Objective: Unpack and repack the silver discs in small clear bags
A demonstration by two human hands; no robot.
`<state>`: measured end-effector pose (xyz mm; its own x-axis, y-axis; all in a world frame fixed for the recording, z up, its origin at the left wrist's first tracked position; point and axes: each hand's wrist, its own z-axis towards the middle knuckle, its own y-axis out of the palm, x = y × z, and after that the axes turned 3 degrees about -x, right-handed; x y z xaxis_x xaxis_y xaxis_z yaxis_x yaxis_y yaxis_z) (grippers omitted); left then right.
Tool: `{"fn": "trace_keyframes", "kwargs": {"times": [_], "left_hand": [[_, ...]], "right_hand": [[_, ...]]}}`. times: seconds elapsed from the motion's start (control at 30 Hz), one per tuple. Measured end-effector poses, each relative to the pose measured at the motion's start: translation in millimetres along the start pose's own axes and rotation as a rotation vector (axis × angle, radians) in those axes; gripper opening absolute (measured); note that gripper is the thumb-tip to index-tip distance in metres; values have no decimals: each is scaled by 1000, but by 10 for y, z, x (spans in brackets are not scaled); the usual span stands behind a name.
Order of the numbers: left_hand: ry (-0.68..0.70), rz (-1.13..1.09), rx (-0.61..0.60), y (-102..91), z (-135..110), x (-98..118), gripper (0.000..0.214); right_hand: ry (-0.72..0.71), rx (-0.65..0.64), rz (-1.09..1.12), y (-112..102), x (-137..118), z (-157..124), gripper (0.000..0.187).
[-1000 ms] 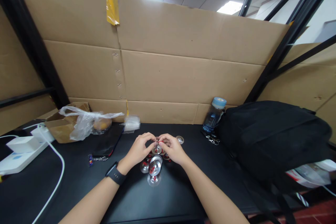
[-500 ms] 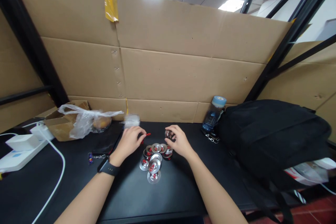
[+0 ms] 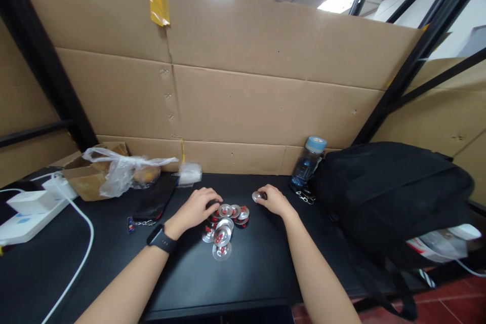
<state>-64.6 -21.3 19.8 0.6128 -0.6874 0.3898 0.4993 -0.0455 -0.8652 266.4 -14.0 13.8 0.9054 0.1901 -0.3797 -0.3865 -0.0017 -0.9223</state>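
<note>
My right hand [image 3: 274, 200] pinches a small silver finger cymbal [image 3: 256, 196] at the table surface, right of the pile. Its fingers cover the cymbal's right side. My left hand [image 3: 198, 206], with a dark watch on the wrist, reaches over the upper left edge of the pile. Its thumb and fingers are apart, and I make out nothing held between them. Below and between the hands lie several overlapping finger cymbals [image 3: 222, 235], shiny domed discs with red cords at their centres. The left fingers hide part of the nearest ones.
On the left are a white power strip [image 3: 28, 223], an open cardboard box [image 3: 89, 177], a plastic bag [image 3: 117, 177] and a dark pouch [image 3: 155, 200]. A clear plastic packet [image 3: 190, 174] lies behind my left hand. A bottle [image 3: 307, 164] and black backpack [image 3: 395, 197] stand right.
My right hand has moved right and lowered the cymbal to the table. My left hand has moved right and down to the pile; the red cord loop by its fingertips no longer shows.
</note>
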Motion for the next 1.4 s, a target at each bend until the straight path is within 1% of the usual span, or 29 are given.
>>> {"fn": "trace_keyframes", "kwargs": {"times": [0.1,0.17,0.27,0.37,0.5,0.6,0.67,0.73,0.83,0.87,0.93,1.0,1.07,1.13,1.27,1.4], "left_hand": [[59,52,-60,103,25,177,23],[65,106,-75,150,34,233,27],[52,165,-76,177,46,261,29],[20,201,-57,174,61,282,27],[-33,255,-56,181,74,304,27],[-54,260,-48,199,74,274,25],[-65,231,-32,199,72,243,26],[-85,183,3,183,71,221,29],[-124,127,65,144,66,218,27],[-130,123,70,134,61,222,26],[-121,130,42,126,48,230,22],[-102,142,-13,135,32,235,17],[-92,150,-67,153,22,237,14],[-97,162,-99,170,22,240,16],[-95,176,-122,175,43,258,21],[-71,153,-119,176,64,275,19]], "right_hand": [[-51,-11,26,-1,8,10,30],[-85,-14,42,-5,5,13,34],[-128,-15,44,4,5,12,35],[-128,-3,48,26,10,7,37],[-124,62,90,37,-31,7,41],[-192,128,155,31,-162,1,34],[-267,175,218,37,-309,-20,30],[-341,201,293,65,-488,-56,32],[-408,152,389,154,-746,-118,49],[-429,135,396,191,-811,-133,51],[-465,108,379,264,-893,-148,51],[-476,87,347,319,-912,-147,49],[-457,73,328,347,-889,-137,50],[-429,62,317,351,-853,-126,51],[-394,44,280,325,-823,-117,48],[-387,16,243,323,-841,-117,35]]}}
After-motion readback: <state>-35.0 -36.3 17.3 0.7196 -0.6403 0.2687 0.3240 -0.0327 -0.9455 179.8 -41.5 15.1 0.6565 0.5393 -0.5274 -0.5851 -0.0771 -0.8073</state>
